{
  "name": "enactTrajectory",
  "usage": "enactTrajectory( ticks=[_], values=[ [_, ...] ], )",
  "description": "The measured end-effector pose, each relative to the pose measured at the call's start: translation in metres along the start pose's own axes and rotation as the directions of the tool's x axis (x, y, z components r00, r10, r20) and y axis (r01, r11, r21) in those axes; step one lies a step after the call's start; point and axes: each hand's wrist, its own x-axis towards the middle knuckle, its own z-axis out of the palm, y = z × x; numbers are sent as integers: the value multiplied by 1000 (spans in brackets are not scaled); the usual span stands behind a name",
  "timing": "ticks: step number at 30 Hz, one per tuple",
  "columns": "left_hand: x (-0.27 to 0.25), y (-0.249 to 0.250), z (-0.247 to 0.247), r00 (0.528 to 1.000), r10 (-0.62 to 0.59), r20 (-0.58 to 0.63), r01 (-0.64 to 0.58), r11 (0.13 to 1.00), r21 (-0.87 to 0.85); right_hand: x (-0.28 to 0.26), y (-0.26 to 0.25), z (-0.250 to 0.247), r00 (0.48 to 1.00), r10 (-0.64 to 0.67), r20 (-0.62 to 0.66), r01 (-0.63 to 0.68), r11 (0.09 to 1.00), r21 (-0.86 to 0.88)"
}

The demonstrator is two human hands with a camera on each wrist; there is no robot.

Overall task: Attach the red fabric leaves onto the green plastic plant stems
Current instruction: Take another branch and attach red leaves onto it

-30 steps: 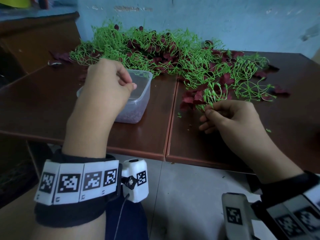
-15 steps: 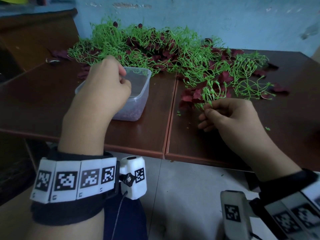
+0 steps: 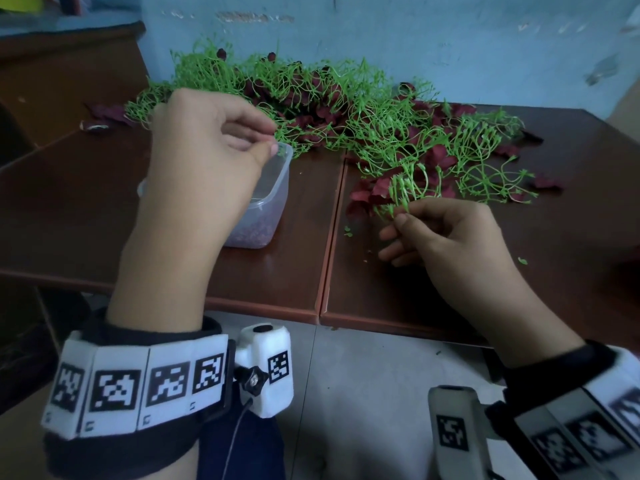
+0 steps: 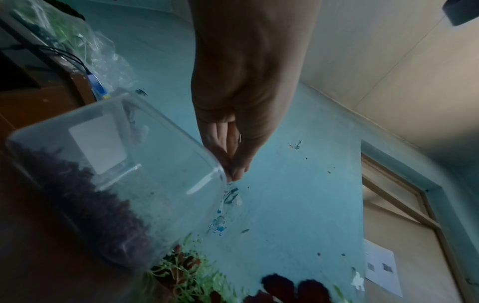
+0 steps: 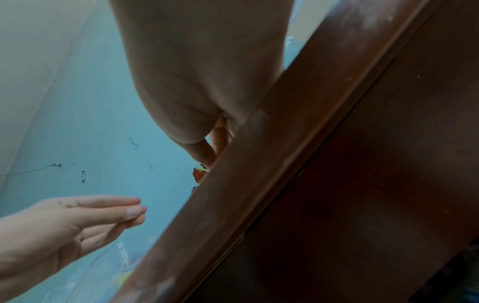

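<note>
My right hand (image 3: 398, 216) rests on the right table and pinches the tips of a green plastic stem sprig (image 3: 403, 187) that has dark red leaves (image 3: 377, 188) on its left side. My left hand (image 3: 272, 147) hovers above the far rim of a clear plastic tub (image 3: 273, 199). Its thumb and fingertips are pinched together, and nothing shows between them in the head view or the left wrist view (image 4: 234, 174). The tub holds small reddish-purple fabric leaves (image 4: 90, 194) along its bottom. In the right wrist view the table edge (image 5: 285, 164) hides most of my right fingers (image 5: 204, 153).
A big tangle of green stems with red leaves (image 3: 311, 95) covers the back of both brown tables (image 3: 104, 220). Loose red leaves (image 3: 547, 183) lie at the far right. The seam between the tables (image 3: 332, 220) runs between my hands. A blue wall stands behind.
My left hand has risen from the tub and shifted right, its fingertips now pinched above the rim. My right hand keeps its hold on the sprig in the same place.
</note>
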Motion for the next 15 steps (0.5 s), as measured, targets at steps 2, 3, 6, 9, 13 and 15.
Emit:
enactTrajectory(
  ticks=[2, 3, 6, 9, 13, 15],
  values=[
    [-3, 8, 7, 999, 30, 21, -28, 994, -103, 0, -2, 0, 1000, -9, -12, 9, 1000, 4],
    [-6, 13, 12, 998, 43, 35, -37, 988, -153, 0, -2, 1, 1000, -10, -21, 10, 1000, 9],
    [-18, 27, 33, 995, 33, 98, -3, 957, -289, 0, -4, 2, 999, -1, -42, 2, 1000, 24],
    [-32, 32, 56, 982, -5, 191, 73, 933, -352, 0, -5, 3, 998, -5, -57, 6, 1000, 21],
    [-44, 28, 74, 979, -24, 203, 94, 936, -339, -1, -5, 0, 998, -54, -44, 51, 996, -73],
    [-47, 26, 79, 975, -49, 218, 127, 923, -362, -2, -4, -4, 997, -57, -60, 51, 994, -94]
  ],
)
